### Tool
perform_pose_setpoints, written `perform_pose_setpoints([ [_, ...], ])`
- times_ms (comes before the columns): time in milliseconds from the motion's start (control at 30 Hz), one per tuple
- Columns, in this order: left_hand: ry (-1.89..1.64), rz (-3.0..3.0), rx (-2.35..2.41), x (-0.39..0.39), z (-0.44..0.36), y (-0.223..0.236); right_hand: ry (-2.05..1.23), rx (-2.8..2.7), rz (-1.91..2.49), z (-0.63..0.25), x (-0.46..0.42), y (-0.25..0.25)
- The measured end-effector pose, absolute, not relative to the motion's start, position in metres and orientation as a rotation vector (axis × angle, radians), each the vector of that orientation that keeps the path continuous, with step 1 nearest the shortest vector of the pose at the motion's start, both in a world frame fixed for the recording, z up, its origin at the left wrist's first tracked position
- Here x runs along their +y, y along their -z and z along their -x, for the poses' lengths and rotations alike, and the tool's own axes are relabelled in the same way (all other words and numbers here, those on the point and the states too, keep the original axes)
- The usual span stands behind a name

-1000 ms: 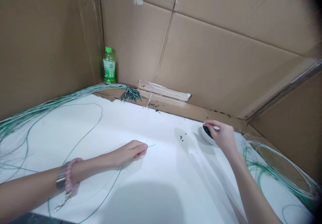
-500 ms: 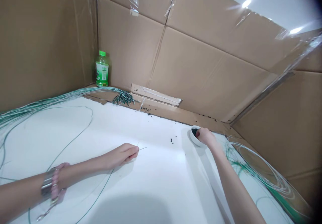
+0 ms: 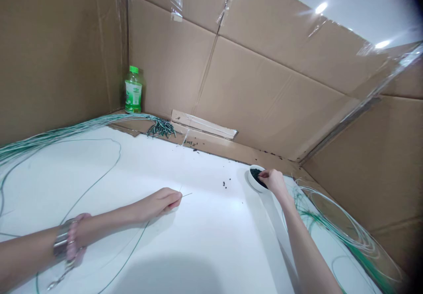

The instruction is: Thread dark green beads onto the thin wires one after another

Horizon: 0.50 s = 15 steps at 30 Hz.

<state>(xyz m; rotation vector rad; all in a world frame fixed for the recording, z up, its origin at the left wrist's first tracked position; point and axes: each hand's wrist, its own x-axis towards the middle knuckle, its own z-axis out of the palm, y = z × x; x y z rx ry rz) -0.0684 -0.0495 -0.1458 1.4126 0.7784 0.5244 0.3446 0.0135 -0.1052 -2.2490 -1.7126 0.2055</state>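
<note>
My left hand (image 3: 167, 200) is closed around a thin green wire (image 3: 134, 246); a short end of it pokes out past the fingertips, and the rest trails back below the wrist. At the right, my right hand (image 3: 272, 181) reaches over the rim of a small white bowl (image 3: 251, 182). Its thumb and fingers are pinched together at the small dark green pieces (image 3: 256, 173) inside. Whether a piece is between those fingertips is too small to make out.
Bundled green and white wires (image 3: 66, 128) end in a dark green cluster (image 3: 161, 127) at the back left. A green bottle (image 3: 133, 90) stands in the corner. More coiled wires (image 3: 340, 228) lie right of my arm. Loose dark bits (image 3: 224, 184) dot the white surface. Cardboard walls (image 3: 280, 60) enclose it.
My right hand has drawn back slightly towards the bowl's right rim, showing more of the dark pieces. My left hand keeps its hold on the wire in place.
</note>
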Motion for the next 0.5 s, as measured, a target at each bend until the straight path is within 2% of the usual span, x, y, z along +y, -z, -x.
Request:
perform_pose_setpoints([
  [267,-0.523,-1.414,0.798,-0.051,0.069,0.145,-0.441,-1.503,1.84,-0.327,-0.007,0.104],
  [500,-0.514,-1.424,0.775,-0.049,0.071,0.147,-0.692,-1.424,1.595,-0.285,-0.017,0.135],
])
